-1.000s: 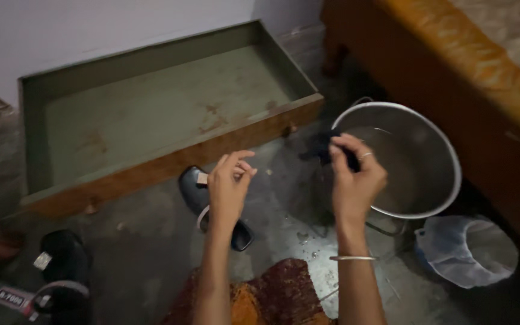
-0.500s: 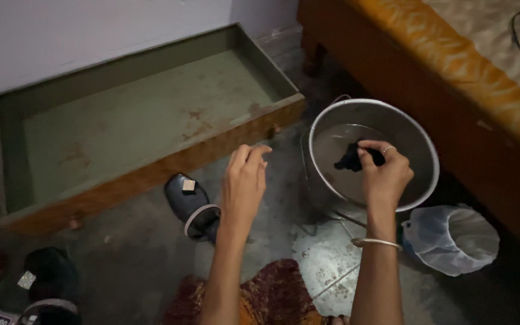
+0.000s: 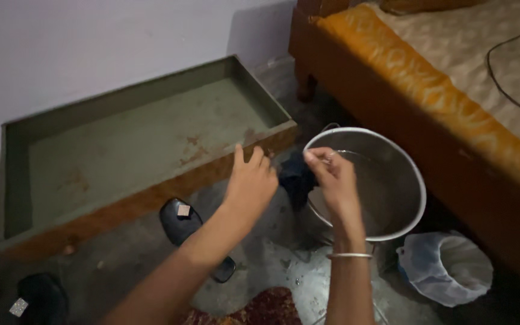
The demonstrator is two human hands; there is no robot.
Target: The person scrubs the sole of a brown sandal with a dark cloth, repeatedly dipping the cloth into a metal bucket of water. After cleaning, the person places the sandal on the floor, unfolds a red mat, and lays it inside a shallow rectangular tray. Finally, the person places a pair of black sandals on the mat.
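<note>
Right hand (image 3: 332, 174) pinched shut on dark wet cloth (image 3: 296, 177), held over 9 o'clock rim of steel bucket (image 3: 392, 229). Cloth hanging outside the rim, not inside. Left hand (image 3: 251, 183) beside cloth at its 9 o'clock, fingers loosely spread, nothing gripped; contact with cloth can't be told.

Risks, judged from this:
- Drip onto floor (image 3: 272, 265), since cloth hangs off the bucket edge. Wet patches already visible near 6 o'clock of bucket, so slip hazard.
- Pinch grip only; heavy soaked cloth could slide out.
- Forearm close to rim; a nudge could tip bucket.

Containers:
- Bucket: shallow water, nothing else seen inside.
- Green drawer (image 3: 31, 222) at 10 o'clock of hands, on floor: rust stains, otherwise bare.
- Pale plastic bag (image 3: 446, 265) at 5 o'clock of bucket: contents unclear.

Black sandal (image 3: 182, 219) at 7 o'clock of left hand.
</note>
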